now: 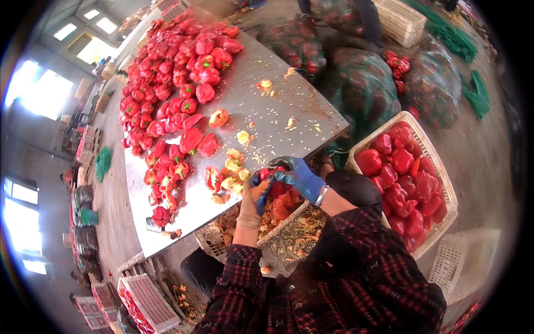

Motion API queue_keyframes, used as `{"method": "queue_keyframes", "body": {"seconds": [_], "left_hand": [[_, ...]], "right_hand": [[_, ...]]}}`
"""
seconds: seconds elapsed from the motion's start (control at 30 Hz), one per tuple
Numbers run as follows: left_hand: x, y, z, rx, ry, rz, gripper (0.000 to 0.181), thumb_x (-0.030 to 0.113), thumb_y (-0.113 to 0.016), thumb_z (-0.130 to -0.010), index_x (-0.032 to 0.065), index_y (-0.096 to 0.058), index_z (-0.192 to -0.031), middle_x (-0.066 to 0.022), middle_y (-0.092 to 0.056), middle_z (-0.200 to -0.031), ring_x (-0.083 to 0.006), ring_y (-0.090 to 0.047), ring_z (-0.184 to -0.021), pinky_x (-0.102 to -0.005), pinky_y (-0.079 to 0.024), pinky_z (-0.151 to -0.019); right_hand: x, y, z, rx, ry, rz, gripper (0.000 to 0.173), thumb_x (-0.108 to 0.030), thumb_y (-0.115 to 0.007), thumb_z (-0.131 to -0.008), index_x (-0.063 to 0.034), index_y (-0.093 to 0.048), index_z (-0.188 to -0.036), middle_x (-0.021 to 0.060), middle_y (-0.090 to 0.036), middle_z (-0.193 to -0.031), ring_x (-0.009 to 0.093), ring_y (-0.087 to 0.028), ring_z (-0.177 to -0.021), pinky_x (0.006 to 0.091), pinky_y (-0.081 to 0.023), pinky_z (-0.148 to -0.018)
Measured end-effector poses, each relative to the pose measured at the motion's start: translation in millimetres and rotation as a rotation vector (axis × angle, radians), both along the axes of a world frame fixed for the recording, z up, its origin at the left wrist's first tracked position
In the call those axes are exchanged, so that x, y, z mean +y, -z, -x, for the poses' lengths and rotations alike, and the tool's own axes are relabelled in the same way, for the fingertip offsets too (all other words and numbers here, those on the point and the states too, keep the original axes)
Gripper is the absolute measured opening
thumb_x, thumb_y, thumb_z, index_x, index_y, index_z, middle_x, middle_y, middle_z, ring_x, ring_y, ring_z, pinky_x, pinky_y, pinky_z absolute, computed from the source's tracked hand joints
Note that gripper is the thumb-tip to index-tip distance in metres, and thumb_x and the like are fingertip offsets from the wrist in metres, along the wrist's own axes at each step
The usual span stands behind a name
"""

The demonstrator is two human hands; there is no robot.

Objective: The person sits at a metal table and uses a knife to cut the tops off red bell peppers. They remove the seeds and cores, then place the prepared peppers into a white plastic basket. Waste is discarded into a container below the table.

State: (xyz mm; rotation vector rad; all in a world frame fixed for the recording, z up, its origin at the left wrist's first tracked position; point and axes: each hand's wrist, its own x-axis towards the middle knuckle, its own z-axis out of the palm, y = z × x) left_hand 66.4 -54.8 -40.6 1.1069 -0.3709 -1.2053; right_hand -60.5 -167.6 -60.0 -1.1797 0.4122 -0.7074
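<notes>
My left hand, in a glove with orange and blue parts, and my right hand, in a blue glove, meet at the near edge of the metal table. Between them they grip a red bell pepper, partly hidden by the fingers. Below is a crate of pepper scraps, with a piece of red pepper near my hands. Pale seed cores and an opened pepper lie left of my hands. A large heap of red peppers covers the table's far left part.
A plastic crate full of red peppers stands at right, beside an empty-looking crate. Green mesh sacks of peppers sit beyond the table, near a person's leg. More crates stand on the floor at lower left.
</notes>
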Motion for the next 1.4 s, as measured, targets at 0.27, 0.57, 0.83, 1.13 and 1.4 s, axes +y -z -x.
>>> {"method": "queue_keyframes", "body": {"seconds": [0.27,0.57,0.83,1.13,1.4], "left_hand": [[-14,7,16,-1.179,-0.278,0.042,0.03,-0.004,-0.064,-0.079,-0.0014,-0.055,-0.107,-0.01,-0.062,-0.092,-0.0158,-0.06,-0.083,-0.0263,-0.05,-0.074],[-26,-24,1,-0.245,-0.271,0.13,0.037,0.012,-0.062,-0.088,-0.0007,-0.049,-0.12,-0.0085,-0.061,-0.105,-0.0168,-0.059,-0.092,-0.0284,-0.05,-0.081],[-20,-15,2,-1.123,-0.042,-0.075,0.053,0.016,-0.065,-0.082,-0.0003,-0.044,-0.128,-0.0168,-0.062,-0.098,-0.0285,-0.063,-0.082,-0.0343,-0.052,-0.07],[50,-37,-54,-1.452,-0.169,-0.211,0.043,0.019,-0.065,-0.08,0.0013,-0.052,-0.117,-0.0182,-0.061,-0.104,-0.036,-0.061,-0.089,-0.0419,-0.051,-0.074],[26,-20,-129,-1.71,0.049,-0.768,0.036,0.02,-0.067,-0.078,0.004,-0.053,-0.107,-0.0158,-0.064,-0.099,-0.0342,-0.062,-0.092,-0.0421,-0.051,-0.076]], "right_hand": [[5,-6,-2,-0.009,0.003,-0.313,0.023,0.001,-0.06,-0.083,0.0016,-0.062,-0.106,0.0057,-0.065,-0.095,0.012,-0.061,-0.081,0.0242,-0.05,-0.075],[17,-29,-8,-0.336,0.007,-0.598,0.032,-0.015,-0.056,-0.09,-0.0016,-0.053,-0.119,0.0035,-0.061,-0.1,0.013,-0.06,-0.09,0.025,-0.049,-0.08],[2,-11,-12,0.234,0.387,0.503,0.046,0.005,-0.066,-0.076,-0.0027,-0.057,-0.12,0.0047,-0.061,-0.107,0.009,-0.057,-0.089,0.0228,-0.048,-0.08],[-5,-93,150,0.227,0.66,0.23,0.038,-0.004,-0.06,-0.083,0.0008,-0.056,-0.12,0.0039,-0.06,-0.107,0.009,-0.055,-0.092,0.0226,-0.046,-0.08],[-49,49,313,0.513,0.823,0.145,0.045,-0.009,-0.057,-0.089,0.0003,-0.046,-0.131,0.006,-0.055,-0.118,0.013,-0.052,-0.103,0.0242,-0.043,-0.086]]}}
